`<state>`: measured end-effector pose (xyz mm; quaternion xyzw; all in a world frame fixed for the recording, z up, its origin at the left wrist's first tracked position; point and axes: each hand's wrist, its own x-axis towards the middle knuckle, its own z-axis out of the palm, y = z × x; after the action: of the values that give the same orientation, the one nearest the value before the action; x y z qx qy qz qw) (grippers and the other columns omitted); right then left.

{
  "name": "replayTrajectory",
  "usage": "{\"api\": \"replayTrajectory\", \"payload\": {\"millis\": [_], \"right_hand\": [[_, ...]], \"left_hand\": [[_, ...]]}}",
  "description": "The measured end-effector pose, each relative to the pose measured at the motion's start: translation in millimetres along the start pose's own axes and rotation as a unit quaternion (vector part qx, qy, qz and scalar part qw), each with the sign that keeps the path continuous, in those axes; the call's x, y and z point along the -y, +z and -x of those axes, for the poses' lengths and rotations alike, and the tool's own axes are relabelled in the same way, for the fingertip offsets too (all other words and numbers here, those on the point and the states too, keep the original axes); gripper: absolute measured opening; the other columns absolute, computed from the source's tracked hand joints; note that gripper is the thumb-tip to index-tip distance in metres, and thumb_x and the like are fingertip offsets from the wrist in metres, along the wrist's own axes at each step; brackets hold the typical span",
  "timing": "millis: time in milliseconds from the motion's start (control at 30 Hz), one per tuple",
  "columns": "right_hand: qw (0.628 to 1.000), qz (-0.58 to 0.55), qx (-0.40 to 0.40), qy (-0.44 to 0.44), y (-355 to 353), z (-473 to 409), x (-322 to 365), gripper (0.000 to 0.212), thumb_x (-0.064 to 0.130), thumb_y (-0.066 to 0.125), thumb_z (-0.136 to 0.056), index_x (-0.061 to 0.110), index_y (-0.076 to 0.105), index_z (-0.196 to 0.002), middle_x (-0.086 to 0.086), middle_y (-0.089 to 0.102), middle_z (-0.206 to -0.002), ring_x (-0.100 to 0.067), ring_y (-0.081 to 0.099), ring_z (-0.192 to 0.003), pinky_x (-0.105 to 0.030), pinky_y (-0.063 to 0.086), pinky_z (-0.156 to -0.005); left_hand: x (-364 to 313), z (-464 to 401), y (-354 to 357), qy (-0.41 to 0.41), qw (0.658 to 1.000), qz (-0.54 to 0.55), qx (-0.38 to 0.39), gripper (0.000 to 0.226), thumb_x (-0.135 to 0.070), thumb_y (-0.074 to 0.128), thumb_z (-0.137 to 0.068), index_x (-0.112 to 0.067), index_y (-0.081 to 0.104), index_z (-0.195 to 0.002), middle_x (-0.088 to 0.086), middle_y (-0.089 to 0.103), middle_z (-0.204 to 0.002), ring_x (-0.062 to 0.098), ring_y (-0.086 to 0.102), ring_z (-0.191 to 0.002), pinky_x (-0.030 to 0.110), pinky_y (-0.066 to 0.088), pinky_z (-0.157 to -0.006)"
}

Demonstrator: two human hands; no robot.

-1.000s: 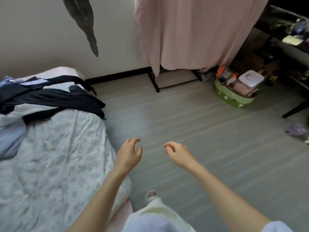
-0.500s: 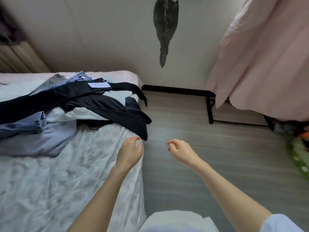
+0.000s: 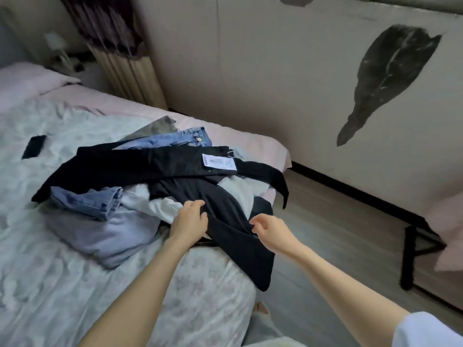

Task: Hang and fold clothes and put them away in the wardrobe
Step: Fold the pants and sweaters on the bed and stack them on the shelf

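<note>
A heap of clothes lies at the corner of the bed [image 3: 62,284]. A black garment [image 3: 225,221] drapes over the bed's edge, under long black trousers [image 3: 140,164] with a white tag [image 3: 218,162]. Blue jeans [image 3: 90,200], a pale lilac garment [image 3: 110,236] and a white one [image 3: 160,205] sit beneath. My left hand [image 3: 190,221] lies on the black garment's left edge, fingers curled into its fabric. My right hand [image 3: 271,230] hovers at its right edge with fingers loosely curled, holding nothing.
A black phone [image 3: 33,147] lies on the bedspread at the left. A pink-covered wardrobe [image 3: 446,221] on a black metal frame [image 3: 411,259] stands at the right. Grey floor [image 3: 325,246] runs between bed and wall. A beige curtain [image 3: 127,71] hangs behind.
The view has swung left from the floor to the bed. Both hands have moved forward onto the heap, and my left hand has taken hold of the black garment.
</note>
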<state>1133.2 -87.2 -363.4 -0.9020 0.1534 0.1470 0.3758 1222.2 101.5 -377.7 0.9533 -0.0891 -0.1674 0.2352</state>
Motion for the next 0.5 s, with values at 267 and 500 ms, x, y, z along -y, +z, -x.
{"api": "replayTrajectory", "payload": {"millis": [267,500], "right_hand": [[0.998,0.033,0.046,0.000,-2.4,-159.9,25.8,0.037,0.012,0.033,-0.094,0.011,0.057,-0.122,-0.005,0.061,-0.122,-0.021,0.054,-0.115,-0.032,0.042,-0.096],[0.991,-0.054,0.036,0.114,23.7,-259.8,19.5,0.043,0.014,0.032,-0.095,0.013,0.040,-0.137,-0.006,0.054,-0.126,-0.021,0.053,-0.099,-0.026,0.039,-0.085]], "left_hand": [[13.2,-138.4,-19.6,0.021,0.995,-0.095,0.001,0.043,-0.024,0.041,-0.096,-0.016,0.038,-0.138,0.004,0.037,-0.140,0.025,0.036,-0.126,0.039,0.037,-0.099],[58.5,-248.6,-3.5,0.052,0.955,-0.268,0.113,0.075,-0.048,0.051,-0.090,-0.028,0.009,-0.149,0.003,-0.001,-0.158,0.028,-0.002,-0.144,0.049,0.013,-0.114]]}}
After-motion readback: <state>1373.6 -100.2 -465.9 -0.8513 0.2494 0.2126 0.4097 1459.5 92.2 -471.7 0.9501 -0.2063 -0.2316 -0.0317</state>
